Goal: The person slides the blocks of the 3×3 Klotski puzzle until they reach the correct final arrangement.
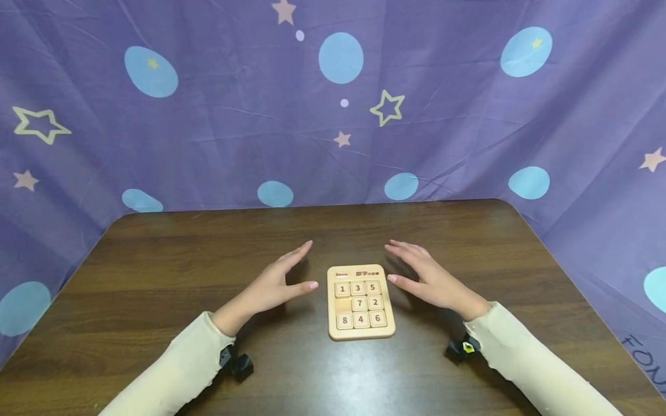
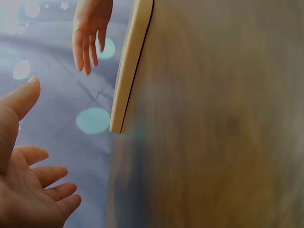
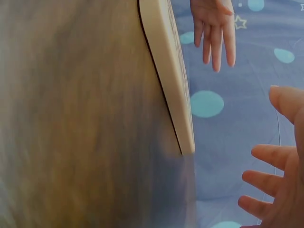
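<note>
1. Flanking a puzzle [image 1: 361, 334] on a brown table [image 1: 156, 277], a person's left hand [image 1: 273, 286] and right hand [image 1: 434, 281] face each other, one at each side of it.

2. Left of the puzzle, the left hand is unclenched and grips nothing; its fingers extend toward the table's far edge, and its thumb points at the puzzle's left side, apart from it.

3. Right of the puzzle, the right hand mirrors the pose, fingers extended and palm free. From the head its thumb tip looks just beside the puzzle's right edge; the right wrist view shows a gap between them.

4. Lying flat between the hands, the puzzle carries numbered tiles [image 1: 360, 303]: 1, 3, 5 in the far row, 7 and 2 at the middle and right of the next, 8, 4, 6 in the near row. Brown print [image 1: 367, 274] marks its far end.

5. On the puzzle's near side, cream sleeves [image 1: 174, 370] enter from left and right, a small black device [image 1: 241, 367] at each wrist. A glare [image 1: 359, 370] brightens the wood.

6. Beyond the puzzle hangs a purple backdrop [image 1: 234, 144] with blue spots [image 1: 340, 58] and stars [image 1: 283, 11].

7. Both wrist views catch the puzzle edge-on, pale-sided with a dark line along its base, the opposite hand past it.
</note>
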Demonstrator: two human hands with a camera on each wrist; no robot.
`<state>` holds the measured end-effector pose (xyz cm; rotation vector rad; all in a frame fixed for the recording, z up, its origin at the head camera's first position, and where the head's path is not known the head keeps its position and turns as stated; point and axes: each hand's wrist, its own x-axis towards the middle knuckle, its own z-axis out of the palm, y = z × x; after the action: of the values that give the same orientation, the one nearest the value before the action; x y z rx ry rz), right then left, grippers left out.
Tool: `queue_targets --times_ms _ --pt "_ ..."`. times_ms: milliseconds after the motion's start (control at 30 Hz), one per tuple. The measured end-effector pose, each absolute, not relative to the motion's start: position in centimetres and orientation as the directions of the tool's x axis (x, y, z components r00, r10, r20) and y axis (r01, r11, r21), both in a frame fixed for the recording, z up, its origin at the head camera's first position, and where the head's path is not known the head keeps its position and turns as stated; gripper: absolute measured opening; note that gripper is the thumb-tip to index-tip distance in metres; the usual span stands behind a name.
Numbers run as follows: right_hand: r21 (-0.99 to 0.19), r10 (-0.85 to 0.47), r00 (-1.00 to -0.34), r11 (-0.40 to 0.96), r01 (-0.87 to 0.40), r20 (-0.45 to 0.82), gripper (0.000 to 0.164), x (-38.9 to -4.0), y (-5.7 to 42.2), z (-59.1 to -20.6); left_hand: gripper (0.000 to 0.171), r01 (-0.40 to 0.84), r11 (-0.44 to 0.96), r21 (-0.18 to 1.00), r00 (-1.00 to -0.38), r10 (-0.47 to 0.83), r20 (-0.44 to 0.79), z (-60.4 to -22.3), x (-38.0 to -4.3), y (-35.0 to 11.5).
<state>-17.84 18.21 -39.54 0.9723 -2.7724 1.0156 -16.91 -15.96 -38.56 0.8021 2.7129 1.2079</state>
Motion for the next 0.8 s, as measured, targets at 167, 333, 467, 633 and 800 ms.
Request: queue_targets --times_ms 167,333,467,633,800 --pt "-0.625 -0.550 -0.805 0.553 -0.551 0.223 0.058 -17.1 17.7 -39.6 0.082 0.362 0.518 0.775 -0.869 0.489 0.079 -38.9 -16.2 -15.2" --pt "-0.667 -0.555 -0.801 0.512 -0.541 0.224 0.055 -16.3 17.2 -39.6 0.081 0.283 0.432 0.856 -0.856 0.517 0.022 -39.4 -15.6 -14.6" --pt "-0.680 -0.560 -0.797 0.495 -0.541 0.227 0.054 -15.8 16.9 -39.8 0.080 0.187 0.350 0.918 -0.842 0.538 -0.034 -39.7 -15.1 -14.0" --pt "-0.711 -0.565 -0.797 0.469 -0.524 0.214 0.053 -15.4 16.4 -40.0 0.080 0.123 0.284 0.951 -0.846 0.531 -0.049 -39.9 -14.4 -13.4" --pt "-0.738 -0.553 -0.810 0.459 -0.494 0.198 0.053 -15.0 16.0 -40.5 0.080 0.096 0.250 0.963 -0.867 0.497 -0.042 -40.2 -13.8 -12.8"
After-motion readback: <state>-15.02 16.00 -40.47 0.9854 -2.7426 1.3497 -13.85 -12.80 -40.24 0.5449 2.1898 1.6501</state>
